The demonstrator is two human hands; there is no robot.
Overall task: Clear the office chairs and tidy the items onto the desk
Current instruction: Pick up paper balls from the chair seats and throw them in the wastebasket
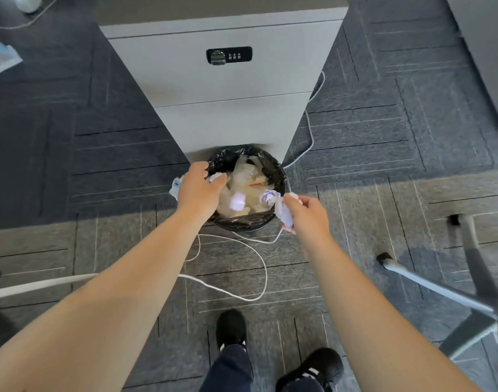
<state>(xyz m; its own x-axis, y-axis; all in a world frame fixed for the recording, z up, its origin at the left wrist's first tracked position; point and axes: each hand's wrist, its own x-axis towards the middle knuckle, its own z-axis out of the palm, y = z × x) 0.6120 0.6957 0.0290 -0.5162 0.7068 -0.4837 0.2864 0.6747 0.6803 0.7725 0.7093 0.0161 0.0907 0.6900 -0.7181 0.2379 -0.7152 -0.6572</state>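
Nearest the camera: two bare forearms reaching forward and down, with black shoes (231, 326) and dark trouser legs at 6 o'clock.

Left hand (198, 185): fingers curled around crumpled white paper (176, 186), which sticks out at the hand's 9 o'clock side and again at the fingertips. The hand sits over the 9 o'clock rim of the bin.

Right hand (305, 212): thumb and fingers pinch a second crumpled white paper wad (284, 212), at the bin's 3 o'clock rim.

Small round waste bin with black plastic liner (279, 176): stands on the floor at centre frame, touching the foot of the cabinet. Inside: clear plastic wrappers and two loose balls of crumpled paper (238, 200), one with purple print at 3 o'clock.

Light grey metal drawer cabinet (225, 89): at 12 o'clock of the bin, with a black combination lock (229, 55) on the upper drawer front.

White cable (259, 267): loops over the dark grey carpet tiles (369, 142) at 6 o'clock of the bin; another run passes the cabinet's right side.

Grey metal chair base (465, 301): at 4 o'clock, castors visible, seat out of frame.
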